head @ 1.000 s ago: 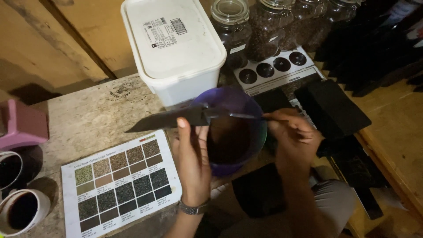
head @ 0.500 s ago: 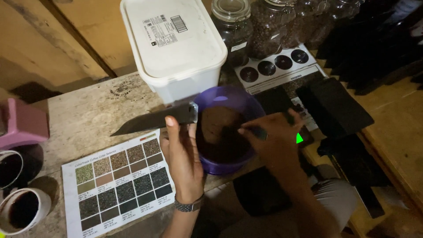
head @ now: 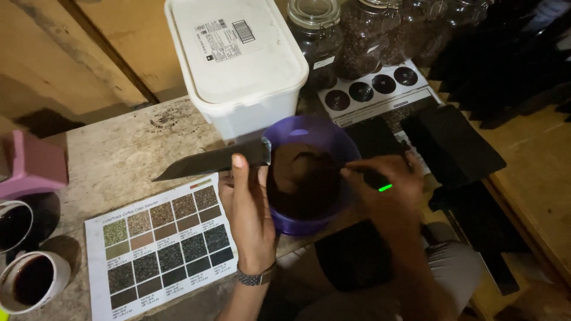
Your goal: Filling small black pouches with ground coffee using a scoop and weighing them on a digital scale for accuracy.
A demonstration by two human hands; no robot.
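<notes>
Purple plastic, light and likely slick, the bowl (head: 309, 172) of loose brown grounds at the table (head: 119, 154) edge is best steadied by its rim, where the left hand (head: 250, 208) is closed on it, a flat dark blade (head: 208, 161) pinned under the thumb; the right hand (head: 386, 190) pinches a small green-lit device.

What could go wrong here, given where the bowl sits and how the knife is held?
The purple bowl of brown grounds seems to sit near the table edge; a nudge might tip it toward the lap. The left hand holds a knife flat, its blade pointing out over the colour chart, so a slip could scatter grounds there. The right hand holds a small device with a green light close to the grounds, which could get dusted.
</notes>
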